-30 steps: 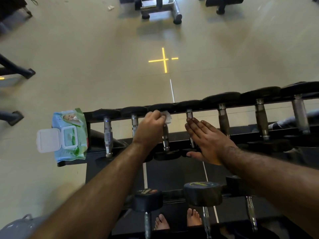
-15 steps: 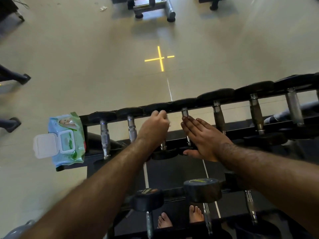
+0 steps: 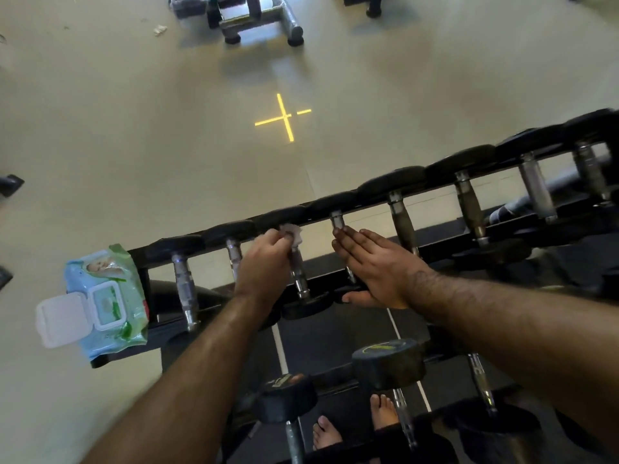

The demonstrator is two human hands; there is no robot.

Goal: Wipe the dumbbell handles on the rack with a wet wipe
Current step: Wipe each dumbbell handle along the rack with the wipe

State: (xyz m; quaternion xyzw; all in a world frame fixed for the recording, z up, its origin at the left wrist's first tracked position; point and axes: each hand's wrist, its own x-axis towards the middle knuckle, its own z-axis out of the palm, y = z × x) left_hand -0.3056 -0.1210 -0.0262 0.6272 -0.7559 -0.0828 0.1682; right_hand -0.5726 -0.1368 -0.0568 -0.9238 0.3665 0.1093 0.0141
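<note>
Black dumbbells with metal handles lie side by side on the top tier of a dark rack [image 3: 432,190]. My left hand [image 3: 264,262] grips a white wet wipe [image 3: 292,233] around the far end of the third handle [image 3: 299,276] from the left. My right hand [image 3: 375,266] lies flat with straight fingers over the fourth handle [image 3: 337,220], hiding most of it. Two handles stand bare to the left and several to the right.
An open pack of wet wipes [image 3: 100,299] sits on the rack's left end, lid flipped out. A lower tier holds more dumbbells [image 3: 388,363]. My bare feet [image 3: 355,420] show below. A bench frame [image 3: 258,18] stands across the floor beyond a yellow cross mark.
My left hand slid back along the third handle then up toward its far end, so the wipe shows again. My right hand stayed flat on the fourth handle.
</note>
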